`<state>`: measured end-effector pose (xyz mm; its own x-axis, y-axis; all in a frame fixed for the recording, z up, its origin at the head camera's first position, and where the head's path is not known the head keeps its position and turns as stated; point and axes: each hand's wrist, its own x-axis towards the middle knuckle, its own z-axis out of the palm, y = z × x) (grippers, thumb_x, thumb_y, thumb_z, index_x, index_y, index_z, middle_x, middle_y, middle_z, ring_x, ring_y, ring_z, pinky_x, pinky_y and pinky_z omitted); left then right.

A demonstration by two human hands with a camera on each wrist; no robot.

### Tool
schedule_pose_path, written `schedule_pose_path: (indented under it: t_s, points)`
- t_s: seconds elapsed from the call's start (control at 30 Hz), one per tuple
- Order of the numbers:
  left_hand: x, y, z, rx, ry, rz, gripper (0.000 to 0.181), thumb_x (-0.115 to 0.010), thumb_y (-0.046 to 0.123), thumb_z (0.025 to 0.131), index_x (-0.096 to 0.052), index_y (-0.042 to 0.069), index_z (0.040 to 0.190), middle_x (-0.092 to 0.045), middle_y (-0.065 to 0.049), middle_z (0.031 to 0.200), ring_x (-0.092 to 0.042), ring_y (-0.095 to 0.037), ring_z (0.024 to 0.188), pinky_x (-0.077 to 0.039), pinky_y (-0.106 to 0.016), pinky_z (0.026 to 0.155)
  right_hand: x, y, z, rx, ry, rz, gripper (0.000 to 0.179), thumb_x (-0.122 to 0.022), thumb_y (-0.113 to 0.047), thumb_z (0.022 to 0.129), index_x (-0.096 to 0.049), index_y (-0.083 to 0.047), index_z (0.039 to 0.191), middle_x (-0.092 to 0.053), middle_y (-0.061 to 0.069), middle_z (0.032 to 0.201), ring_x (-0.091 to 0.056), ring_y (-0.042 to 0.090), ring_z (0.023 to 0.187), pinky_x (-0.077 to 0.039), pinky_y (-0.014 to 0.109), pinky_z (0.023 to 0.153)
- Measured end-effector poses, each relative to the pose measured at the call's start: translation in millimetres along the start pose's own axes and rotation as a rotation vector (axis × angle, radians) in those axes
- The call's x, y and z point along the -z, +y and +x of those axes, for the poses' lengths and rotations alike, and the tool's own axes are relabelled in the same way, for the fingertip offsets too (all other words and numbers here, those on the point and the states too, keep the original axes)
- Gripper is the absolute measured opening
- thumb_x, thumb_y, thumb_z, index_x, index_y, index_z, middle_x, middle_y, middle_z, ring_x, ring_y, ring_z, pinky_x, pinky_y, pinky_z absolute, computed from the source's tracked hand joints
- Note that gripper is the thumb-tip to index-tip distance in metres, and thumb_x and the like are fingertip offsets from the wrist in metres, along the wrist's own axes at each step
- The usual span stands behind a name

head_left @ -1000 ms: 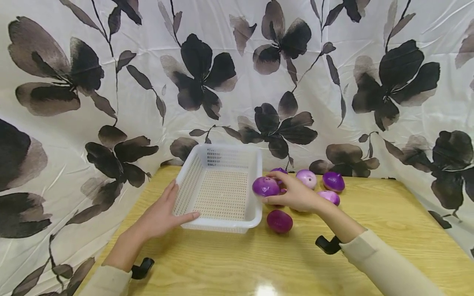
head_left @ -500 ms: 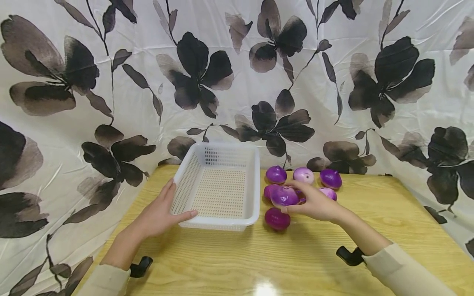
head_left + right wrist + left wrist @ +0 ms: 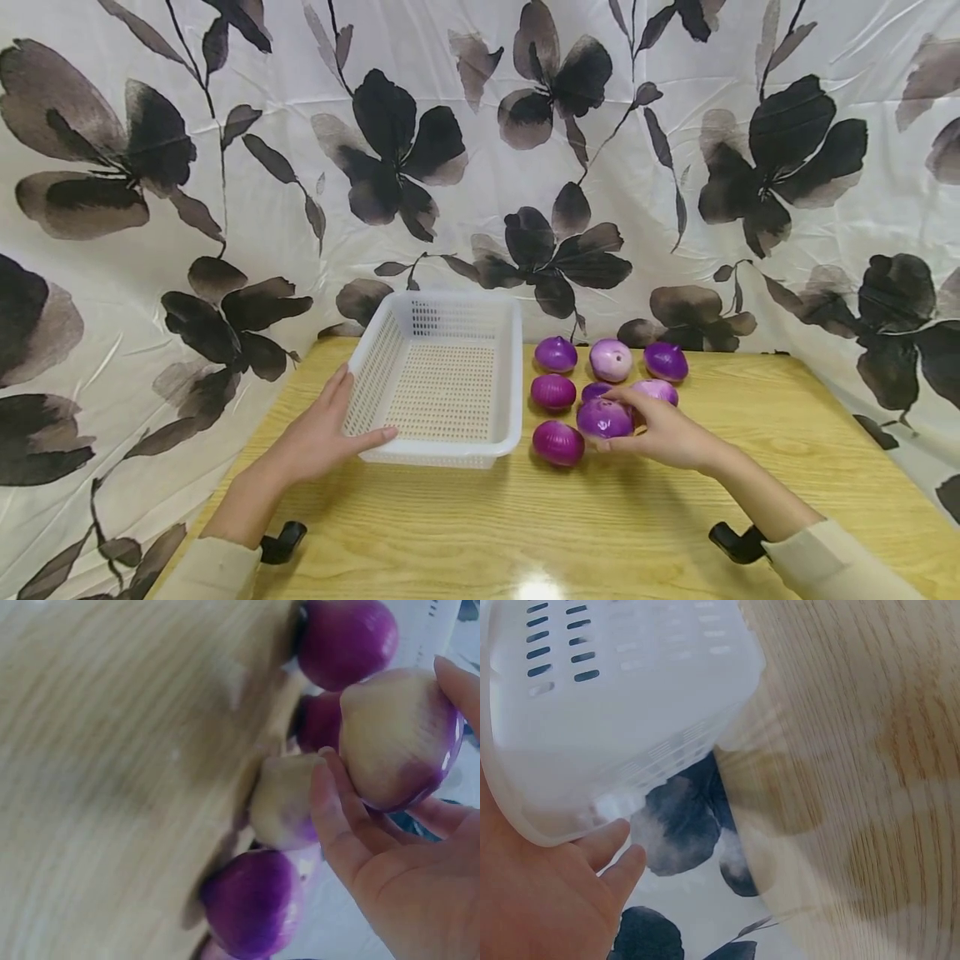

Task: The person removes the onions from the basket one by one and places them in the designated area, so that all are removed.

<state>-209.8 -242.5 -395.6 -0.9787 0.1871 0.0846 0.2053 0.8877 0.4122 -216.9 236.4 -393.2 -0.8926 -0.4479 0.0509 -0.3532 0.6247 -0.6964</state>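
My right hand (image 3: 660, 433) grips a purple onion (image 3: 603, 418) between thumb and fingers, in front of a partly hidden onion (image 3: 596, 390). In the right wrist view the held onion (image 3: 394, 742) shows a pale side and sits apart from the table. Left of it lies a dark purple onion (image 3: 558, 442). My left hand (image 3: 307, 442) rests at the near left corner of a white perforated basket (image 3: 517, 375), thumb over the front rim and fairly straight fingers along the outer left side. No onion shows inside the basket.
Several more onions, among them a pale one (image 3: 610, 360) and a pointed one (image 3: 666, 362), stand in rows right of the basket. The wooden table (image 3: 450, 533) ends at a floral cloth (image 3: 450, 183) behind and at both sides.
My right hand has carried the onion from beside the basket's right rim rightward and nearer to me, uncovering onions behind it. My left hand has stayed on the basket.
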Motion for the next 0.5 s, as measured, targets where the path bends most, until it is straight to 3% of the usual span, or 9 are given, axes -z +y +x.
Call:
schedule_pose_path:
  t_s: [0.33, 0.5]
  points:
    - [-1.2, -1.3, -0.4, -0.007, 0.009, -0.016, 0.12, -0.055, 0.078, 0.07, 0.002, 0.01, 0.151, 0.008, -0.009, 0.157, -0.02, -0.044, 0.136, -0.029, -0.067, 0.098, -11, 20, -10.6, -0.024, -0.065, 0.041, 0.07, -0.077, -0.04, 0.076, -0.048, -0.017, 0.135, -0.053, 0.009, 0.127, -0.055, 0.026, 0.108, -0.048, 0.04, 0.086]
    - [1.2, 0.8, -1.0, 0.002, -0.003, -0.014, 0.121, -0.054, 0.078, 0.071, 0.002, 0.008, 0.151, 0.009, -0.01, 0.157, -0.018, -0.044, 0.137, -0.028, -0.067, 0.099, -14, 26, -14.4, -0.037, -0.083, 0.06, 0.061, -0.076, -0.038, 0.077, -0.051, -0.016, 0.129, -0.056, 0.007, 0.118, -0.055, 0.025, 0.105, -0.047, 0.04, 0.085]
